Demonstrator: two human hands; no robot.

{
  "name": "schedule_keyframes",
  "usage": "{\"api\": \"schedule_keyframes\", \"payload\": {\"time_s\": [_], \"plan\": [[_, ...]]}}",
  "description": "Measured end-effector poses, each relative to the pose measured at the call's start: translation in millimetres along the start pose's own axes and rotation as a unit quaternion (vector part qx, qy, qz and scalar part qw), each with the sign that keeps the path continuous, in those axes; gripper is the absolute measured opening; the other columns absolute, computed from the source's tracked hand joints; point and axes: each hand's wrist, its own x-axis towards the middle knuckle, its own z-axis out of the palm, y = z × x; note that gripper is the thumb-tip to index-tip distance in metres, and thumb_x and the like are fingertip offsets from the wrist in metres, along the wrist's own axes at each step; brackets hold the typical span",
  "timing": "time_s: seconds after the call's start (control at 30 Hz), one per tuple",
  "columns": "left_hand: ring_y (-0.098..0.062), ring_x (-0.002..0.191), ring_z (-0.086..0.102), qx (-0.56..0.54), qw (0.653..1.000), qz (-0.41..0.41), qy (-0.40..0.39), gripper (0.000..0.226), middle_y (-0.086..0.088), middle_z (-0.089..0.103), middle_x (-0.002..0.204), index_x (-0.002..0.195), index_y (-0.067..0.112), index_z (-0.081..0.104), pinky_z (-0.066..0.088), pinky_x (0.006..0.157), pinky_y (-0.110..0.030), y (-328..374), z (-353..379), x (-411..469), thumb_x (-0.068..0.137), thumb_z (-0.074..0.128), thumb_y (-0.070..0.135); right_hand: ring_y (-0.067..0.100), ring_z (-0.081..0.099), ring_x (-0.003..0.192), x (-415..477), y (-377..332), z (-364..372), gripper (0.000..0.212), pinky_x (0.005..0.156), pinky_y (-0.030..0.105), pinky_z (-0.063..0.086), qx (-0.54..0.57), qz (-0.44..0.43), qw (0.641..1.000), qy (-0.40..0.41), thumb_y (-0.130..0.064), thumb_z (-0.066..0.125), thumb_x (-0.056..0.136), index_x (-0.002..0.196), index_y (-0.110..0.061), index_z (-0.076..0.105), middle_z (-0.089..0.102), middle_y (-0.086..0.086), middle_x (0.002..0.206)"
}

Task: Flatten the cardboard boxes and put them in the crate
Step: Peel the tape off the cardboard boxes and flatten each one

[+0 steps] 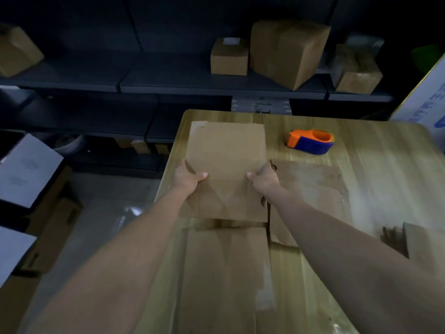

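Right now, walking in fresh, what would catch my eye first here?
The flattened cardboard box at the centre, gripped at its sides by the left hand and right hand over the wooden table. Then the bright orange and blue tape dispenser lying on the table to its right. Behind, unflattened cardboard boxes sit on a dark shelf.

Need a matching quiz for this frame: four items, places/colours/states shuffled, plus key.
Items:
1 tape dispenser
2 flattened box
3 largest closed box
4 loose cardboard sheet

Descriptions:
a on the dark shelf
b gripped by left hand and right hand
c orange and blue
d lying flat on the table, beside the right hand

Pairs: 1-c, 2-b, 3-a, 4-d
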Motion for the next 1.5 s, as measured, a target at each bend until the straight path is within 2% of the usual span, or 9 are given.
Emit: {"api": "schedule_keyframes", "payload": {"time_s": [0.17,0.27,0.4,0.53,0.83,1.0,1.13,1.3,1.5], "plan": [[-0.029,0.122,0.048,0.047,0.997,-0.022,-0.049,0.074,-0.009,0.05,0.135,0.138,0.013,0.037,0.042,0.1,-0.041,-21.3,4.2,33.5,0.077,0.077,0.022,0.033,0.038,0.132,20.6,5.7,24.6,0.097,0.109,0.043,0.035,-0.077,0.022,0.995,-0.066,-0.029,0.072,0.082,0.151,-0.016,0.005,0.025,0.016,0.15],[-0.03,0.136,0.031,0.153,0.984,-0.014,-0.089,0.095,-0.009,0.025,0.152,0.15,0.018,0.016,0.031,0.11,-0.043,-39.0,8.8,41.4,0.077,0.076,0.026,0.037,0.016,0.142,24.5,18.3,41.9,0.098,0.114,0.047,0.025,-0.216,0.019,0.97,-0.109,-0.034,0.07,0.083,0.152,-0.02,0.002,0.001,0.013,0.158],[-0.024,0.146,0.004,0.296,0.938,0.033,-0.176,0.09,0.001,-0.003,0.159,0.151,0.031,0.007,0.014,0.117,-0.047,-53.0,12.1,52.3,0.084,0.067,0.04,0.032,-0.014,0.144,36.6,27.7,53.2,0.095,0.116,0.046,0.008,-0.3,-0.022,0.94,-0.159,-0.039,0.064,0.086,0.152,-0.028,-0.004,-0.021,0.002,0.157],[-0.028,0.145,-0.005,0.371,0.91,0.032,-0.18,0.083,0.002,-0.011,0.159,0.15,0.035,0.007,0.008,0.117,-0.048,-61.8,20.0,60.0,0.087,0.061,0.043,0.033,-0.014,0.144,49.9,34.1,66.2,0.094,0.116,0.045,0.01,-0.38,-0.03,0.912,-0.153,-0.04,0.063,0.087,0.152,-0.028,-0.003,-0.023,0.003,0.157],[-0.03,0.144,0.002,0.403,0.905,0.05,-0.123,0.084,-0.005,-0.002,0.157,0.15,0.036,0.008,0.015,0.115,-0.048,-66.4,26.1,68.7,0.085,0.062,0.046,0.032,-0.008,0.145,64.1,35.2,76.3,0.108,0.116,0.041,0.015,-0.372,-0.006,0.923,-0.095,-0.034,0.072,0.081,0.151,-0.03,-0.009,-0.025,0.002,0.156],[-0.033,0.126,0.037,0.241,0.964,-0.11,-0.03,0.098,-0.017,0.032,0.138,0.138,0.011,0.028,0.037,0.1,-0.042,-58.0,25.8,61.0,0.063,0.083,0.044,0.035,0.019,0.138,54.2,27.7,76.0,0.117,0.108,0.043,0.033,-0.304,0.092,0.948,0.015,-0.043,0.081,0.067,0.149,-0.006,0.005,0.014,0.018,0.15],[-0.034,0.109,0.056,-0.041,0.977,-0.207,-0.004,0.068,-0.016,0.057,0.124,0.124,0.006,0.052,0.05,0.09,-0.046,-48.6,11.7,60.5,0.07,0.081,0.035,0.03,0.05,0.119,54.7,20.3,61.8,0.07,0.097,0.038,0.045,-0.059,0.092,0.994,-0.015,-0.028,0.076,0.078,0.135,-0.004,0.042,0.051,0.015,0.132],[-0.025,0.086,0.06,-0.166,0.977,-0.12,0.064,0.047,-0.01,0.066,0.109,0.117,0.01,0.06,0.047,0.071,-0.033,-4.2,6.7,48.8,0.077,0.077,0.028,0.027,0.06,0.109,36.3,-18.2,20.5,0.04,0.094,0.037,0.047,0.111,-0.021,0.991,0.073,-0.015,0.071,0.081,0.118,-0.008,0.057,0.066,0.01,0.115],[-0.023,0.077,0.063,-0.159,0.986,-0.049,-0.03,0.031,-0.014,0.068,0.103,0.105,0.006,0.064,0.051,0.064,-0.03,55.8,79.9,1.6,0.078,0.075,0.016,0.03,0.056,0.114,14.1,17.2,-85.5,0.041,0.094,0.035,0.045,0.07,0.019,0.986,0.148,-0.024,0.069,0.083,0.119,-0.008,0.057,0.063,0.011,0.12]]}}
